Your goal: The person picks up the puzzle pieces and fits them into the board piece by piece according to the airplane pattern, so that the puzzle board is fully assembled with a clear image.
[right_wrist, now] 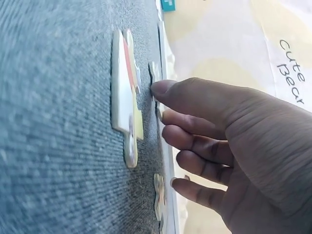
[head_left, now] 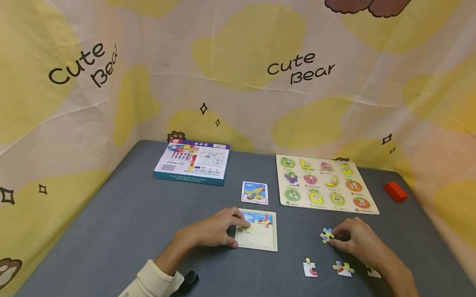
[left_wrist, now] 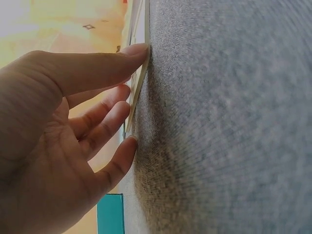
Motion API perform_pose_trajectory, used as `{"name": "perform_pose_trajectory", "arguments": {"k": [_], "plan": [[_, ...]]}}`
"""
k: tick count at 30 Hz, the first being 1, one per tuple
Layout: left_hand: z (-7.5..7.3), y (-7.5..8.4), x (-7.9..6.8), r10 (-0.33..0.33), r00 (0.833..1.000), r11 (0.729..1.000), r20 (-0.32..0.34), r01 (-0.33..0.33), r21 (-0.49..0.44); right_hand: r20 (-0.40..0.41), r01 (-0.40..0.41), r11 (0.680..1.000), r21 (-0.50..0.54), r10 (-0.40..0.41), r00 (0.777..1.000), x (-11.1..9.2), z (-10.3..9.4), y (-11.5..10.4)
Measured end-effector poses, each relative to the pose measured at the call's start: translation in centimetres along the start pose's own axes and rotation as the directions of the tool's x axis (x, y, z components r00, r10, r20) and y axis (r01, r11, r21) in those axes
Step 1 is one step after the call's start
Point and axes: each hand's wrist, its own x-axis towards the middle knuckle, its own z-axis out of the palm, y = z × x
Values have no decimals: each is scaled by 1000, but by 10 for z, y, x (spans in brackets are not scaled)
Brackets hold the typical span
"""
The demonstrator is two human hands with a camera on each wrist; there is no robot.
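My left hand (head_left: 216, 227) rests at the left side of a small wooden puzzle tray (head_left: 261, 242), its thumb against the tray's edge and fingers over the left side. Blue picture pieces line the tray's top, and a yellow piece (head_left: 248, 230) lies below the left fingertips. Over to the right, my right hand (head_left: 359, 239) pinches a blue and yellow jigsaw piece (head_left: 325, 235) between thumb and index finger, at the table surface. Nearer me lie a white and red piece (head_left: 309, 268), a yellow and red piece (head_left: 343, 269) and another piece (head_left: 373, 272), partly behind the right forearm.
An airplane picture card (head_left: 255, 193) lies beyond the tray. Farther back are a flat toy box (head_left: 192, 163) at left and a fruit puzzle board (head_left: 327, 184) at right. Near the right edge sits a red block (head_left: 395, 191). Printed cloth (head_left: 239, 40) hangs behind the grey table.
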Motion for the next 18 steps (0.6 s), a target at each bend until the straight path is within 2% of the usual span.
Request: {"name": "perform_pose_trajectory", "arguments": {"k": [9,18], "plan": [[0,0,1,8,1000,1000,-8,-8,3,-54,49,999,-1,-49,997,5,6,-14],[0,-1,0,2,1000,1000,-7,-2,-6,-44,145,989,-24,-146,988,21,18,-37]]}}
